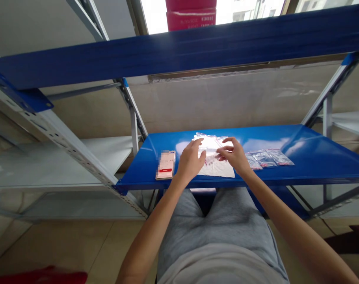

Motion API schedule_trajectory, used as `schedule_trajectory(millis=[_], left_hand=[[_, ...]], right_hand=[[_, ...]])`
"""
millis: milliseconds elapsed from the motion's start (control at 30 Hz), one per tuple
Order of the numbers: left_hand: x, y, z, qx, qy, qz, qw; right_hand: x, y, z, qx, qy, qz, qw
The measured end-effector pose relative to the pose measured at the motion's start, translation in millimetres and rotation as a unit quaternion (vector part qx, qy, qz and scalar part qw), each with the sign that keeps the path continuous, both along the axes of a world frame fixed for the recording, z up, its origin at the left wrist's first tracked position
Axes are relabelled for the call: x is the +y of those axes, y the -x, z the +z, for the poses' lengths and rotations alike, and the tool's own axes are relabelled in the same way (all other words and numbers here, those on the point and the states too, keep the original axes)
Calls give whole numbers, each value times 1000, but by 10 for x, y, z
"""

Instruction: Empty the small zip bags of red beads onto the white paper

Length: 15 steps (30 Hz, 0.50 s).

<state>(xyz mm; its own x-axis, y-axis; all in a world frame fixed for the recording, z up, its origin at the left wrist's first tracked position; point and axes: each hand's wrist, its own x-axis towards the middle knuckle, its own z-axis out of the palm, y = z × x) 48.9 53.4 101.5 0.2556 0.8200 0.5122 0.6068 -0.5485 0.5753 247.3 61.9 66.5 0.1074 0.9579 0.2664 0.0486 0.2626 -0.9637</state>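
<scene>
My left hand [191, 158] is over the left side of a white cloth [219, 170], its thumb and forefinger apart with nothing gripped between them. Opposite it, my right hand [234, 154] has curled fingers, the thumb and a finger close together at the edge of a clear plastic bag [209, 154]. This bag lies between my hands on the cloth, and small reddish bits show in or beneath it, too blurred to name. More clear zip bags stick out at the cloth's far edge, partly hidden by my hands.
A phone [165, 165] with a lit screen lies left of the cloth on the blue shelf [309, 157]. Several filled zip bags [265, 158] overlap to the right. A blue crossbeam [179, 49] spans above, with a red box [191, 15] behind it.
</scene>
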Motion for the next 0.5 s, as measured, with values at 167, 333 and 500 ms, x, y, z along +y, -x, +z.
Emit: schedule_trajectory(millis=[167, 333, 500], left_hand=[[-269, -235, 57, 146, -62, 59, 986], [-234, -351, -134, 140, -41, 81, 986], [-181, -339, -175, 94, -32, 67, 993]], right_hand=[[-130, 182, 45, -9, -17, 35, 999], [-193, 290, 55, -56, -20, 52, 997], [-227, 287, 113, -75, -15, 88, 993]])
